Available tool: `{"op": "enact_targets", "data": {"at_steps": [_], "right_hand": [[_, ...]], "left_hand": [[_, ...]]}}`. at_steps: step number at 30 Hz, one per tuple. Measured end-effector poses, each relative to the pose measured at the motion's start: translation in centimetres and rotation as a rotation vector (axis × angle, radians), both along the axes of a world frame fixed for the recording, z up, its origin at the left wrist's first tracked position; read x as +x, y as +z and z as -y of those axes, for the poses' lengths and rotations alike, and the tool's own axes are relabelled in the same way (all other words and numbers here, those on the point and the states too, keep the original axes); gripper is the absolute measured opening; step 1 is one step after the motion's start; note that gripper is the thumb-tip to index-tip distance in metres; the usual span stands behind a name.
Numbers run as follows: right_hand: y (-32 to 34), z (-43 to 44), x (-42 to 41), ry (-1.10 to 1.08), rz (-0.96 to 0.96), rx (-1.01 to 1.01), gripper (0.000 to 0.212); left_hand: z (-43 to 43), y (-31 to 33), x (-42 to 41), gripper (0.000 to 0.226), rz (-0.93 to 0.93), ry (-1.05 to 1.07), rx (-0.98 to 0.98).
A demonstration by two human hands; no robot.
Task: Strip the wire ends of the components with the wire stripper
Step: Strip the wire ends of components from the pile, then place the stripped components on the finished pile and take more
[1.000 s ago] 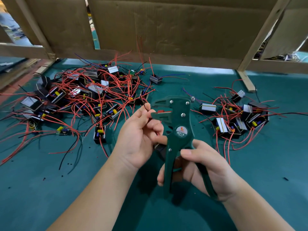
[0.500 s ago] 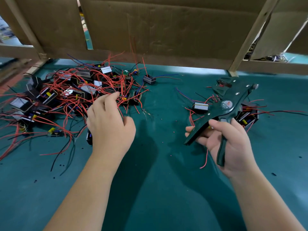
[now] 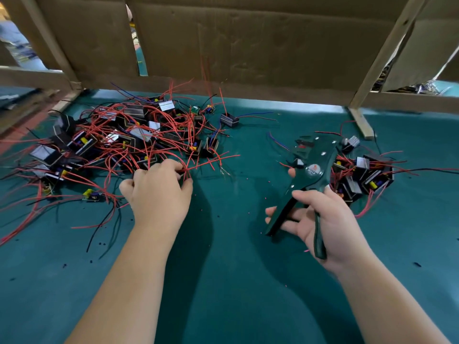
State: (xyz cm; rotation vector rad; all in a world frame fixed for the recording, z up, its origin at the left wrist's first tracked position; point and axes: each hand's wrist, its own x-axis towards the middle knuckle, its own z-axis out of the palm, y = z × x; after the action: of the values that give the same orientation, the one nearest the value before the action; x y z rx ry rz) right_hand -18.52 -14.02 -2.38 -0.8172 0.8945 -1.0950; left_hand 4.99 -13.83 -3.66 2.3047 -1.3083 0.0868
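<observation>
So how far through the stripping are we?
Probably done, judging only by the sorting: the smaller pile beside the right hand. In hand: the wire stripper, held by the right hand, while the left hand reaches into the larger pile. Left: that larger pile.

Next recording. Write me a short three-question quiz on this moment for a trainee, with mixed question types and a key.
1. Multiple choice: which hand holds the wire stripper? A) left B) right C) neither
2. True or false: the left hand touches no wires.
3. Fill in: the smaller pile of components lies on the person's ____ side.

Key
1. B: the right hand grips its handles.
2. False: its fingers pinch red wires at the edge of the larger pile.
3. right
</observation>
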Motion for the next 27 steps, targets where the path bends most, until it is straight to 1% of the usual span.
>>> {"op": "enact_targets", "data": {"at_steps": [1,3,5,7,8,9,12,14,16,18,21,23,24,25,26,27], "right_hand": [[-0.1,0.1,-0.2,-0.028,-0.001,-0.016,0.013],[-0.1,0.1,-0.3,-0.058,-0.022,-0.049,0.017],[-0.3,0.0,-0.2,-0.059,-0.038,-0.056,0.02],[-0.4,-0.1,-0.1,-0.052,-0.039,-0.04,0.017],[-0.4,-0.1,-0.1,-0.045,-0.034,-0.029,0.015],[-0.4,-0.1,-0.1,-0.037,-0.028,-0.024,0.014],[-0.3,-0.3,0.1,-0.005,0.001,-0.05,0.015],[-0.4,-0.2,0.1,0.006,0.027,-0.051,0.022],[-0.5,-0.2,0.1,0.009,0.043,-0.05,0.021],[-0.4,-0.1,0.1,0.017,0.052,-0.047,0.024],[-0.2,-0.2,0.2,0.026,0.071,-0.045,0.039],[-0.2,-0.3,0.3,0.045,0.081,-0.055,0.044],[-0.1,-0.3,0.4,0.049,0.085,-0.056,0.047],[-0.1,-0.3,0.4,0.051,0.09,-0.05,0.049],[-0.1,-0.3,0.5,0.052,0.101,-0.036,0.052],[-0.1,-0.2,0.5,0.057,0.108,-0.021,0.054]], "left_hand": [[0.0,-0.1,0.1,0.026,-0.001,0.002,-0.007],[0.1,-0.2,0.2,0.032,-0.008,0.0,-0.032],[0.3,-0.3,0.3,0.044,-0.033,-0.016,-0.037],[0.5,-0.2,0.5,0.059,-0.077,-0.051,-0.011],[0.5,-0.2,0.6,0.063,-0.112,-0.071,-0.006],[0.5,-0.1,0.8,0.062,-0.16,-0.088,-0.021],[0.4,0.3,1.7,0.038,-0.289,-0.101,-0.156],[0.4,0.3,2.5,0.038,-0.313,-0.063,-0.21],[0.3,0.3,3.1,0.037,-0.329,-0.031,-0.271],[0.2,0.7,3.0,0.031,-0.422,-0.042,-0.419],[0.2,1.7,2.3,0.026,-0.72,-0.147,-0.761],[0.1,2.4,1.7,0.028,-1.035,-0.23,-0.937],[0.1,2.7,1.5,0.03,-1.248,-0.262,-0.975],[0.1,3.2,1.2,0.031,-1.493,-0.278,-0.966],[0.1,3.5,0.9,0.03,-1.724,-0.284,-0.911],[0.0,3.7,0.6,0.027,-1.905,-0.281,-0.835]]}}
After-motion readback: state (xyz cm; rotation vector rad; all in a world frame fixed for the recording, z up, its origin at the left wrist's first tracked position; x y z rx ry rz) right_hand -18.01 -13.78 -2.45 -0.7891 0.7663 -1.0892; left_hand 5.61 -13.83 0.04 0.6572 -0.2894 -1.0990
